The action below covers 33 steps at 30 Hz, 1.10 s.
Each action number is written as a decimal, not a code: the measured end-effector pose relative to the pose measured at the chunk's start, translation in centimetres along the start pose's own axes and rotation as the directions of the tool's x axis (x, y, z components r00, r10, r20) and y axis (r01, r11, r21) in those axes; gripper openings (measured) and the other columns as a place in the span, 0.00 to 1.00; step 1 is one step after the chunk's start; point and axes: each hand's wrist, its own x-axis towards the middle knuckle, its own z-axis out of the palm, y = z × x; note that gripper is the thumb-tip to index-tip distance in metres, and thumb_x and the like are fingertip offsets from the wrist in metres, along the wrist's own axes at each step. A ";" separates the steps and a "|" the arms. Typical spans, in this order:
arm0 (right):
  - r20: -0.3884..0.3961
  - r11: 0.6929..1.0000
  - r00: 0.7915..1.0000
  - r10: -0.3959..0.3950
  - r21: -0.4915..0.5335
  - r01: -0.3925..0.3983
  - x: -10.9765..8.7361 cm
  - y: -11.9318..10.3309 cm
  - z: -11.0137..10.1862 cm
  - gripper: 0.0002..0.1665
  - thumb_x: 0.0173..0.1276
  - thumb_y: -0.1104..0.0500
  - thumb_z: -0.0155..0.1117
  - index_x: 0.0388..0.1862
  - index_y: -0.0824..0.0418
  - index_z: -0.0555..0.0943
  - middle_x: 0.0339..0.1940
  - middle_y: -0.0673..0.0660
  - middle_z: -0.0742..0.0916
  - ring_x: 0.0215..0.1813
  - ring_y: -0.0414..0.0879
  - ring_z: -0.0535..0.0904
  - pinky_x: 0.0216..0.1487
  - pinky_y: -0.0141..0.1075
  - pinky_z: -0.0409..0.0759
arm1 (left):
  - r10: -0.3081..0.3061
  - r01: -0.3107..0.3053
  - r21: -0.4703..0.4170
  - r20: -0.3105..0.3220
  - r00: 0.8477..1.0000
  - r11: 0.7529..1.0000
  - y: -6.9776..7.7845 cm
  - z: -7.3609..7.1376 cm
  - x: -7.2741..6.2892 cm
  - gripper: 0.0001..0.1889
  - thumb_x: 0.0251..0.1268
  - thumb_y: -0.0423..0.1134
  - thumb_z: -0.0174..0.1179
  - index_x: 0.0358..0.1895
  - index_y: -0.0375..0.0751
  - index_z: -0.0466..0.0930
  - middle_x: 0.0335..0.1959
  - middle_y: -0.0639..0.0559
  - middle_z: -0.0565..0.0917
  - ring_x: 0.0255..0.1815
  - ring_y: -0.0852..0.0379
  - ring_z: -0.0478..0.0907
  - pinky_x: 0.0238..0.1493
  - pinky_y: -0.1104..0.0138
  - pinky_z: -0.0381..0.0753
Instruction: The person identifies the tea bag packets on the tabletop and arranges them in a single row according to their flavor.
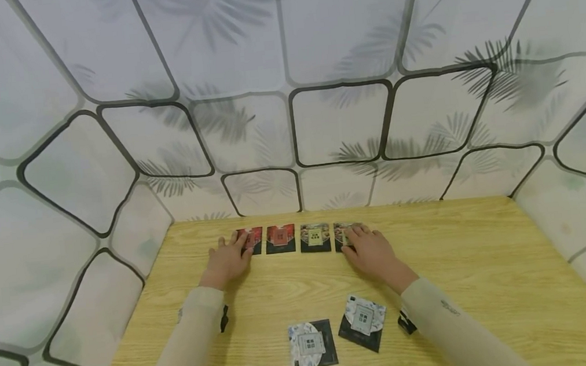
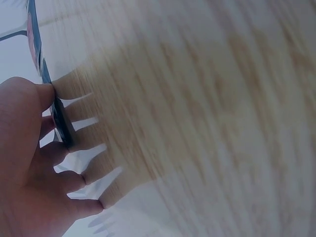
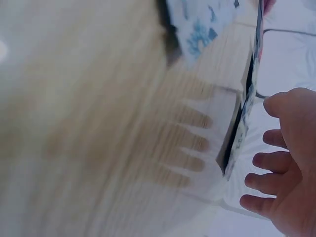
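My left hand (image 1: pixel 228 260) lies palm down at the left end of a row of flat packets, its fingers over a red-and-black packet (image 1: pixel 257 241). In the left wrist view, the thumb (image 2: pixel 45 94) meets this packet's dark edge (image 2: pixel 60 123), and the other fingers are spread on the tabletop. My right hand (image 1: pixel 374 251) reaches over the rightmost packet (image 1: pixel 338 237), which it partly covers. Its fingers (image 3: pixel 269 163) are extended and spread close above that packet (image 3: pixel 236 140) in the right wrist view. Between the hands lie a second red packet (image 1: pixel 280 239) and a yellow-labelled packet (image 1: pixel 315 238).
Nearer me on the wood-grain table (image 1: pixel 456 250) lie two white-and-black packets, one nearly straight (image 1: pixel 329 342) and one tilted (image 1: pixel 363 323). A pale patterned curtain (image 1: pixel 340 126) closes off the back and both sides. Dark wrist straps (image 1: pixel 224 318) show below the sleeves.
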 end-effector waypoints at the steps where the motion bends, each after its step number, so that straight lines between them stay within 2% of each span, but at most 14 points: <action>1: -0.002 1.000 1.000 -0.012 -0.003 0.012 -0.4 0.0 -0.1 0.33 0.85 0.47 0.54 0.78 0.66 0.71 0.76 0.70 0.77 0.78 0.68 0.71 0.73 0.66 0.72 | -0.001 0.001 -0.001 -0.002 1.000 1.000 0.0 0.0 0.0 0.32 0.88 0.53 0.40 0.86 0.43 0.54 0.85 0.32 0.54 0.82 0.19 0.49 0.74 0.23 0.56; 5: -0.022 0.998 0.998 -0.065 -0.021 0.064 -2.2 -0.4 -0.3 0.33 0.84 0.47 0.56 0.77 0.67 0.72 0.75 0.71 0.77 0.77 0.69 0.71 0.72 0.66 0.73 | -0.002 0.002 -0.005 0.001 1.000 1.000 0.0 -0.1 -0.1 0.32 0.88 0.53 0.39 0.86 0.43 0.54 0.86 0.32 0.54 0.82 0.19 0.49 0.75 0.23 0.55; 15: -0.033 0.988 0.988 -0.149 0.045 0.150 -7.2 -2.3 -0.6 0.32 0.82 0.46 0.58 0.76 0.64 0.75 0.74 0.70 0.79 0.76 0.69 0.73 0.72 0.64 0.74 | -0.007 0.007 -0.008 -0.002 1.000 1.000 0.0 0.0 0.0 0.32 0.88 0.53 0.40 0.86 0.43 0.54 0.86 0.33 0.54 0.83 0.19 0.48 0.75 0.24 0.53; 24: -0.009 0.988 0.991 -0.131 0.082 0.132 -11.3 -2.2 -0.4 0.32 0.81 0.44 0.60 0.74 0.61 0.77 0.73 0.67 0.81 0.75 0.66 0.75 0.73 0.64 0.74 | -0.007 0.007 -0.010 0.007 1.000 1.000 0.1 0.0 0.1 0.33 0.88 0.53 0.40 0.86 0.44 0.53 0.86 0.33 0.53 0.83 0.19 0.48 0.75 0.23 0.54; 33: 0.016 0.989 0.991 -0.134 0.070 0.132 -14.0 -2.6 -0.9 0.33 0.80 0.42 0.61 0.73 0.61 0.78 0.73 0.66 0.81 0.75 0.65 0.76 0.73 0.63 0.74 | -0.008 0.008 0.004 -0.003 1.000 1.000 -0.2 0.2 0.2 0.33 0.88 0.53 0.40 0.87 0.45 0.53 0.86 0.33 0.53 0.83 0.19 0.48 0.74 0.23 0.55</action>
